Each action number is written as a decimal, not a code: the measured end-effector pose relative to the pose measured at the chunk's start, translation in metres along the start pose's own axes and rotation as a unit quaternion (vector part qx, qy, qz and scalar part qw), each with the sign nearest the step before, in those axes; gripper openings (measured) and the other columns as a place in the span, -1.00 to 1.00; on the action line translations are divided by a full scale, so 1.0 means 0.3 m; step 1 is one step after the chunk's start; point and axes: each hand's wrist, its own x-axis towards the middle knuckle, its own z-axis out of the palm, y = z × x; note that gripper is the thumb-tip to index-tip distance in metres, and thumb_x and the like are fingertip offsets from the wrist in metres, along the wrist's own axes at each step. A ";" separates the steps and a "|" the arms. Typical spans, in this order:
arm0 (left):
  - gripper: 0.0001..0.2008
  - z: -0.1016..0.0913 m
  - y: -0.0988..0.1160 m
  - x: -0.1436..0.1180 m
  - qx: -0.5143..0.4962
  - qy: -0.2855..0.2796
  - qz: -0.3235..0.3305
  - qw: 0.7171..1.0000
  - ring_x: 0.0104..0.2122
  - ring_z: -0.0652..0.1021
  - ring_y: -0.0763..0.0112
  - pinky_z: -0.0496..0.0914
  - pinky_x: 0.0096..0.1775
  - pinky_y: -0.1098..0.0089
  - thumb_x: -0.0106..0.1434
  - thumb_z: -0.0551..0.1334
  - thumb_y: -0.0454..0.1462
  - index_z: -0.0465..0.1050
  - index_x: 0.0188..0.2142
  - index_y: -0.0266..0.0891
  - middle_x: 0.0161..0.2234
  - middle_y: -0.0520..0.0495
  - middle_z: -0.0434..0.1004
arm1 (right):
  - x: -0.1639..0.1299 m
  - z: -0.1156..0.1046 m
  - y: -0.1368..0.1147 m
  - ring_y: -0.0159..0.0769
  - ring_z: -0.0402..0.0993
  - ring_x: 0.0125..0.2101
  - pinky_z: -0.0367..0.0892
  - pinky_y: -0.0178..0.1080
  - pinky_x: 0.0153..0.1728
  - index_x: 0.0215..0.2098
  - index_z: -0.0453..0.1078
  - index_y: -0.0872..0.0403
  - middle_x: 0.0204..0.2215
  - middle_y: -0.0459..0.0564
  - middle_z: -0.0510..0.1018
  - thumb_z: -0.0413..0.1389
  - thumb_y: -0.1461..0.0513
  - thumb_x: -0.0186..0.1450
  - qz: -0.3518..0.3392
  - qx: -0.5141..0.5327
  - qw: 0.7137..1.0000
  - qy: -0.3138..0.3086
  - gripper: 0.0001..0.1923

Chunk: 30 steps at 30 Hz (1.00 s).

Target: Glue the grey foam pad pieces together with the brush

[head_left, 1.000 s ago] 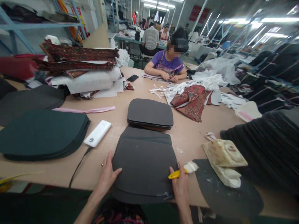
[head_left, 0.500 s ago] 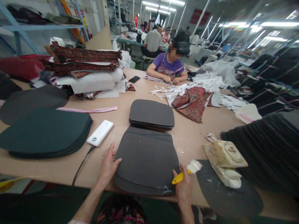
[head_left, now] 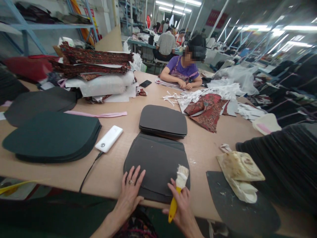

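From afar I saw the tan tabletop (head_left: 111,168) carrying stacked dark sheets (head_left: 156,158), a white power bank (head_left: 109,138), a pink strip (head_left: 112,115) and a black phone (head_left: 145,83).

Brush (head_left: 181,181) is yellow in the handle (head_left: 173,208) and off-white at the bristles (head_left: 182,170); large panels (head_left: 158,160) and smaller panels (head_left: 163,119) both plain dark grey, worktop (head_left: 153,96) tan. Stacked sheets (head_left: 52,135) plain dark teal-green, power bank (head_left: 110,138) white, strip (head_left: 109,115) pale pink, folded fabric (head_left: 96,58) dark red and black, mottled. Loose cloth (head_left: 206,109) is rust-red with a busy print, ribbons (head_left: 220,90) white, pouch (head_left: 244,165) cream with brown blotches, flat sheet (head_left: 232,208) dark grey flecked white, tall stack (head_left: 284,157) near-black, co-worker's top (head_left: 178,67) purple, background shirt (head_left: 166,43) grey-white striped, shelf frame (head_left: 56,27) light blue.
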 end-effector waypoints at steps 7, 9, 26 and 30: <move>-0.07 -0.056 -0.023 0.126 -0.013 -0.026 -0.053 0.998 0.14 0.20 0.03 0.18 0.04 0.04 -0.05 0.34 -0.37 -0.09 0.24 -0.06 0.21 -0.18 0.13 | 0.057 0.015 0.049 0.03 0.30 0.02 0.18 0.08 -0.02 0.15 0.17 0.04 0.13 0.15 0.29 0.17 0.26 0.04 0.020 -0.006 1.000 -0.005 -0.31; -0.08 -0.058 -0.024 0.145 -0.018 -0.026 -0.038 0.999 0.11 0.24 0.04 0.14 0.06 0.03 -0.05 0.35 -0.35 -0.07 0.24 -0.08 0.16 -0.18 0.21 | 0.076 0.012 0.074 -0.02 0.30 0.03 0.17 0.08 0.01 0.12 0.20 0.03 0.11 0.13 0.31 0.16 0.26 0.07 0.011 0.017 1.000 -0.013 -0.37; -0.38 -0.034 0.008 0.182 -0.114 0.003 -0.103 0.988 0.02 0.32 0.11 0.24 0.01 0.06 0.20 0.15 -0.18 -0.01 0.23 -0.16 0.04 -0.17 0.35 | 0.220 0.027 0.120 -0.09 0.48 -0.21 0.40 -0.08 -0.26 -0.15 0.41 0.11 -0.18 0.17 0.53 -0.03 -0.05 0.26 0.025 0.079 0.993 0.083 -0.56; -0.43 -0.133 -0.177 0.215 -0.167 0.181 -0.212 0.946 0.08 0.29 0.22 0.23 0.07 0.18 0.21 0.12 -0.27 0.00 0.20 -0.21 0.09 -0.20 0.26 | 0.217 0.119 0.188 -0.16 0.53 -0.43 0.44 -0.20 -0.43 -0.26 0.48 0.10 -0.38 0.13 0.55 -0.03 -0.14 0.20 0.044 0.093 0.989 0.108 -0.47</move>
